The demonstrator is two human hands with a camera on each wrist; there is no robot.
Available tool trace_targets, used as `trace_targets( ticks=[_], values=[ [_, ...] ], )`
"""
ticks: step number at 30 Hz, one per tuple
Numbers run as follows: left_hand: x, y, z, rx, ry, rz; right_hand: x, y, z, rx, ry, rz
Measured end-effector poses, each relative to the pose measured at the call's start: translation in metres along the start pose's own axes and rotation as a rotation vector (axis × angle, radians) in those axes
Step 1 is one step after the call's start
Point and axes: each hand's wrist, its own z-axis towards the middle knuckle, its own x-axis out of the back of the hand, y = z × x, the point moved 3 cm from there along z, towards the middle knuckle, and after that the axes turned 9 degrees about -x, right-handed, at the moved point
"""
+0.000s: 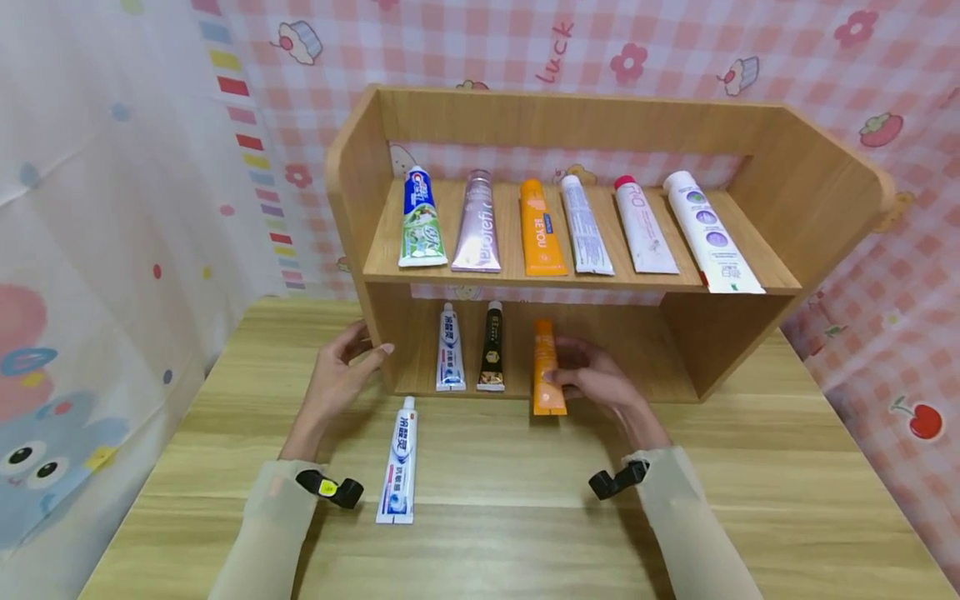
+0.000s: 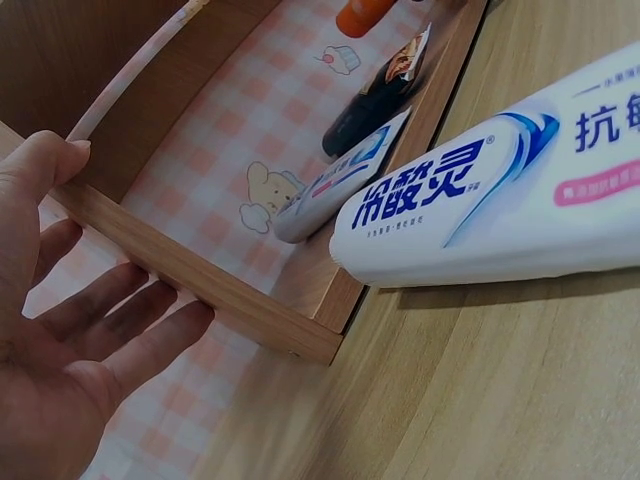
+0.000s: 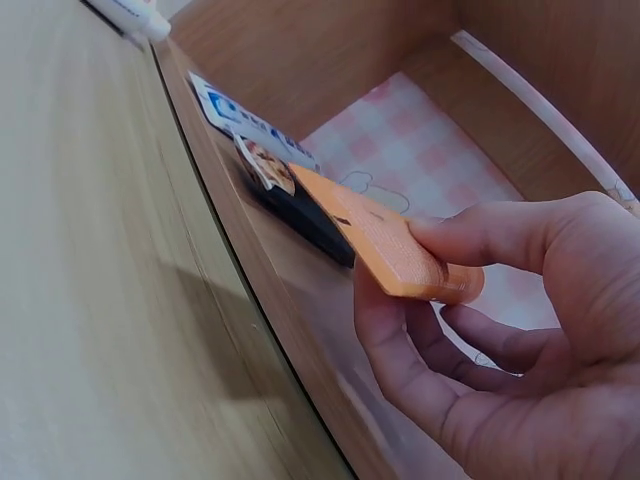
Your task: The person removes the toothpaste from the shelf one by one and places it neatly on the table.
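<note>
My right hand [image 1: 600,379] pinches an orange tube [image 1: 547,371] between thumb and fingers, over the front of the lower shelf. In the right wrist view the orange tube [image 3: 385,235] is tilted, its flat end towards the table. My left hand [image 1: 341,371] holds the left side panel of the wooden shelf unit [image 1: 382,350], thumb at its front edge and fingers along the outside. On the lower shelf lie a white-and-blue toothpaste tube [image 1: 450,350] and a black tube [image 1: 492,346]. Another white-and-blue toothpaste tube [image 1: 398,467] lies on the table near my left hand.
Several tubes lie in a row on the upper shelf, among them a green-and-blue one [image 1: 422,221], a pink metallic one [image 1: 477,225], another orange one [image 1: 542,229] and a large white one [image 1: 712,229]. The wooden table [image 1: 510,533] stretches in front. A checked cloth [image 1: 480,50] hangs behind.
</note>
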Motion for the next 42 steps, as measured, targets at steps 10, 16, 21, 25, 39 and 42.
trace_targets(
  ticks=[10,16,21,25,39,42],
  values=[
    [0.000,0.001,-0.001,0.024,0.001,-0.016,-0.006,0.000,-0.010,-0.007,-0.015,-0.013],
    [0.001,0.002,0.000,0.029,0.008,-0.007,-0.013,-0.002,-0.015,0.026,-0.057,0.015],
    [0.000,0.001,0.000,0.022,0.006,-0.014,-0.020,-0.001,-0.019,0.032,-0.069,0.025],
    [0.000,-0.001,0.000,0.017,0.005,-0.015,-0.026,0.001,-0.022,0.036,-0.069,0.027],
    [0.000,0.000,0.001,0.033,0.010,-0.010,-0.044,0.002,-0.035,0.057,-0.104,0.021],
    [0.000,-0.001,0.001,0.040,0.008,-0.009,-0.048,0.002,-0.037,0.060,-0.110,0.019]
  ],
)
